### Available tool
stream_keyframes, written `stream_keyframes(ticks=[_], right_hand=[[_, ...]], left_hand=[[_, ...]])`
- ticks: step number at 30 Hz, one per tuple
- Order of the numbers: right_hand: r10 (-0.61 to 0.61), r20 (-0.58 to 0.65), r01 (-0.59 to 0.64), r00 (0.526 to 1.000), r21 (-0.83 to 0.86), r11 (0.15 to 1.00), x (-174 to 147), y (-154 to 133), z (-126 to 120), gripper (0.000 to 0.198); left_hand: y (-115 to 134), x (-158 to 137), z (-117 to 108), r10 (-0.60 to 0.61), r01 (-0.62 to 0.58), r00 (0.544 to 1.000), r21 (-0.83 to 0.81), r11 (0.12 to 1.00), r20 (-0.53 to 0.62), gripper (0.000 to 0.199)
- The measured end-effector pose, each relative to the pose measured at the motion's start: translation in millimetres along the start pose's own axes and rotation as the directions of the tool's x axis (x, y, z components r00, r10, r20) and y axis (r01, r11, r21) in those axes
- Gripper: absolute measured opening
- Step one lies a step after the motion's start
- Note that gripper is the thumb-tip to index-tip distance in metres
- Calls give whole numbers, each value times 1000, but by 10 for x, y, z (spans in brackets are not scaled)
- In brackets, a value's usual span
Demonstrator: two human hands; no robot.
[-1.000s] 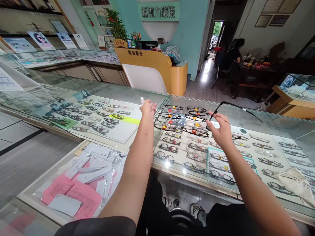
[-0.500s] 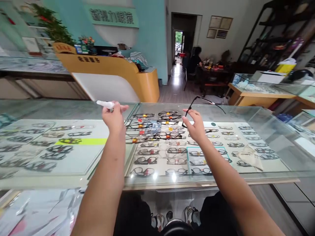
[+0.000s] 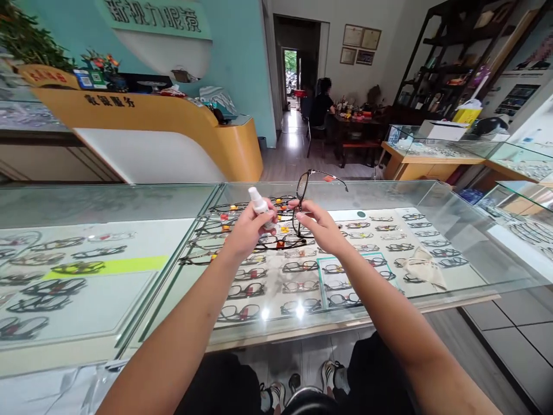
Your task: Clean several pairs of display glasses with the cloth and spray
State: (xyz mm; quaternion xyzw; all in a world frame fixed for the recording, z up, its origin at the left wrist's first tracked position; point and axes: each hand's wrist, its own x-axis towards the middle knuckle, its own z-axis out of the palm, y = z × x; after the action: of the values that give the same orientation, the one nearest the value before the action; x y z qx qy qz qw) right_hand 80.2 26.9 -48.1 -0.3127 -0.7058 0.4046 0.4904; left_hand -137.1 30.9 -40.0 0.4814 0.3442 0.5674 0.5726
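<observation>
My left hand [image 3: 253, 227] is closed around a small white spray bottle [image 3: 258, 202], held upright with a slight tilt and its nozzle at the top. Just to its right, my right hand [image 3: 319, 226] pinches a pair of dark-framed eyeglasses [image 3: 303, 187] by the front. The glasses are turned on end, with a temple arm reaching out to the right. Bottle and glasses are apart, a short gap between them. Below both hands, several eyeglass frames [image 3: 280, 244] with orange and red tags rest on the glass display case [image 3: 367, 199].
Rows of glasses [image 3: 300, 266] lie inside the case, and a beige cloth [image 3: 425, 266] is on the right side. Beyond the case stand a yellow reception counter [image 3: 237, 144] and a side display case [image 3: 432, 160]. A person [image 3: 322, 106] sits at a table in the back.
My left hand has brought the spray bottle rightward, close to the glasses, and turned it upright. My right hand has shifted slightly left with the glasses. The view has turned a little right.
</observation>
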Motion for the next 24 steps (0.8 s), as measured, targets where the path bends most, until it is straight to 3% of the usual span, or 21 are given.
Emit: stream_keyframes(ticks=[2, 4, 8, 12, 18, 24], right_hand=[[37, 66, -41, 997, 59, 997, -10, -10, 26, 46], [53, 113, -63, 992, 90, 994, -22, -13, 49, 47], [62, 134, -77, 989, 109, 991, -53, 1, 87, 44], [77, 155, -97, 985, 125, 987, -66, 11, 108, 46], [80, 220, -117, 972, 158, 980, -72, -62, 141, 45], [76, 267, -137, 961, 218, 966, -66, -66, 165, 47]], left_hand=[[57, -15, 3, -105, 113, 992, -148, 983, 64, 41], [112, -25, -14, -176, 200, 977, -243, 949, 117, 65], [144, -23, -69, -224, 260, 961, -247, 934, 165, 87], [97, 3, -97, -201, 238, 958, -176, 955, 205, 89], [-9, 59, -45, -194, 194, 981, -48, 980, 4, 82], [-102, 74, -48, -182, 183, 982, 13, 983, -39, 73]])
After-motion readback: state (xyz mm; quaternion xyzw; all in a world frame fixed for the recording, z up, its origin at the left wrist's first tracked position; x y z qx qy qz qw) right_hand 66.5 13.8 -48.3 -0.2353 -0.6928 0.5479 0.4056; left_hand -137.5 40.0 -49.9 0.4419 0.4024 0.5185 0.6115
